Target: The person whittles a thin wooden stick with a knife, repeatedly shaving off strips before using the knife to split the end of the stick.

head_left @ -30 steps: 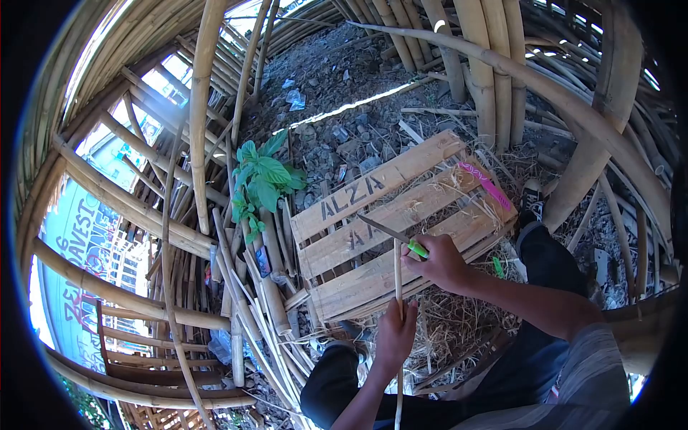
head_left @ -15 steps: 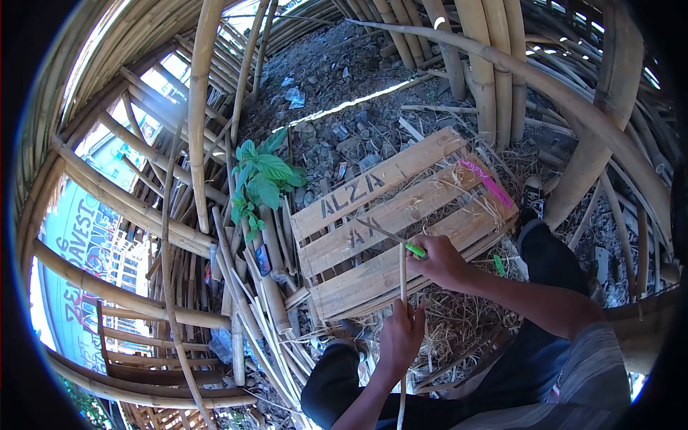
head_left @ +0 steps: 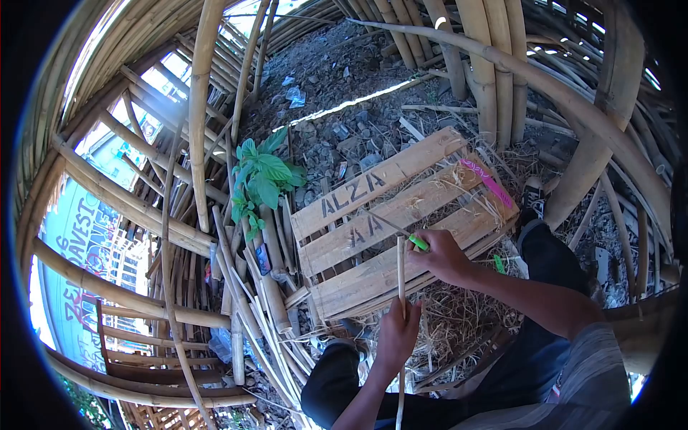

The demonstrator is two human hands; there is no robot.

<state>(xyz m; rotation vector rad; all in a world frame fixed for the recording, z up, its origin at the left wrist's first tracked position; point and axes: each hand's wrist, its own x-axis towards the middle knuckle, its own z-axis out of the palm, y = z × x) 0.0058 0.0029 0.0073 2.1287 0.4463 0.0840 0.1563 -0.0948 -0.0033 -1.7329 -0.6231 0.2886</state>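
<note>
My left hand is closed around a thin bamboo stick, held almost upright in the view, its lower end running down past my leg. In my right hand is a knife with a bright green handle. Its narrow blade points up and left, over the slats of a wooden crate. The knife handle is right beside the stick's top end. Dark painted letters mark the crate, and a pink strip lies at its right end.
Split bamboo strips lie left of my foot. A leafy green plant grows behind the crate's left corner. Straw and shavings cover the ground between my legs. Thick bamboo posts and a bamboo lattice wall surround the spot.
The knife has shifted slightly up and right, its blade now higher over the crate. The stick's top has moved a little up and left. My left hand keeps its grip.
</note>
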